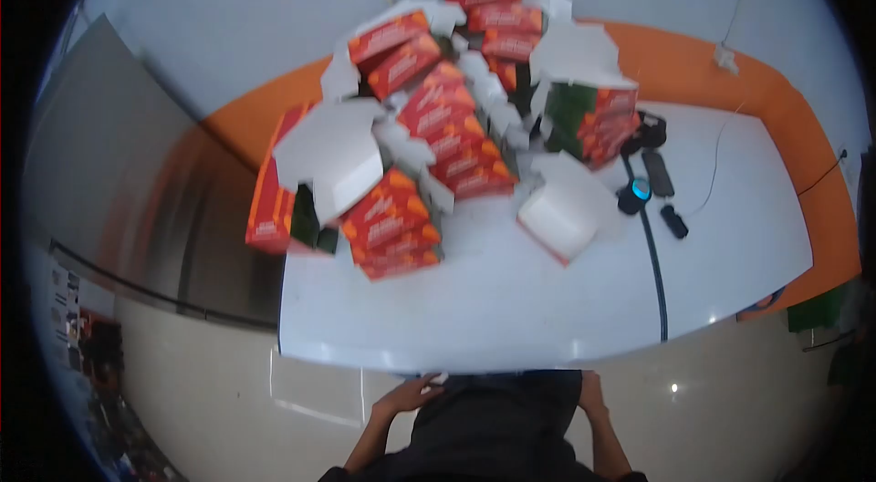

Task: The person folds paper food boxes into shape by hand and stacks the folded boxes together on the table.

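Note:
My left hand (pixel 415 393) is low in the view, just below the table's front edge, against my dark clothing. Its fingers look stretched out, and a small pale patch by the fingertips is too unclear to name. On the other side of my body is my right hand (pixel 592 390), also at the table edge, with its fingers mostly hidden. Beyond both hands, red and orange folded cartons (pixel 392 217) stand in nested stacks with white flaps up. Nearest to my right hand, a single open carton (pixel 564 213) lies tilted, its white inside showing.
The white table (pixel 493 318) carries more carton stacks (pixel 456 131) at the back. On its right are a black device with a blue-lit ring (pixel 636 195), a dark phone-like object (pixel 657 172) and a dark strap or cable (pixel 653 272). An orange panel (pixel 730 62) borders the table.

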A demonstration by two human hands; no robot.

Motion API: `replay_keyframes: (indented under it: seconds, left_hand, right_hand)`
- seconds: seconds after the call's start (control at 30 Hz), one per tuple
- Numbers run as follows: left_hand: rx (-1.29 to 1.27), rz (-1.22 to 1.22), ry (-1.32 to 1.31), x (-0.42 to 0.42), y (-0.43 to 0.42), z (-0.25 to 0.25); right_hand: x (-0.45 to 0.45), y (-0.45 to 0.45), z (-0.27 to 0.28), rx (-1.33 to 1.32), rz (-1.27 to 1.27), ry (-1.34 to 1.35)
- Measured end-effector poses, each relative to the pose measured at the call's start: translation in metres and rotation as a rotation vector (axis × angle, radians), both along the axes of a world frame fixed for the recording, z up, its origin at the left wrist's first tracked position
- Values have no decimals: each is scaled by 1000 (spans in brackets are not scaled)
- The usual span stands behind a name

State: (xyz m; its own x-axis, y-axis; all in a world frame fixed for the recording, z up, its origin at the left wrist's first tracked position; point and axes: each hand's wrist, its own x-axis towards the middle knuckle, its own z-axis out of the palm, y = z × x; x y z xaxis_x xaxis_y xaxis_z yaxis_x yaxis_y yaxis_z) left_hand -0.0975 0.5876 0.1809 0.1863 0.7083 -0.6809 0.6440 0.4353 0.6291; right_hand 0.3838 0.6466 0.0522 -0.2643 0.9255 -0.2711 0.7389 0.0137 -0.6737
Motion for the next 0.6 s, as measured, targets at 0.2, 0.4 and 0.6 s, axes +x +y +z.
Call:
replay_keyframes:
  seconds: [0.2,0.4,0.6]
  left_hand:
    - [9,75,-107,-25,87,64]
    - [233,232,-164,-34,109,47]
    - [316,391,-440,-17,116,48]
  right_hand:
    - [-122,145,222,149,320,80]
    - [-264,220,372,643,572,411]
    - [-414,290,408,1093,881,210]
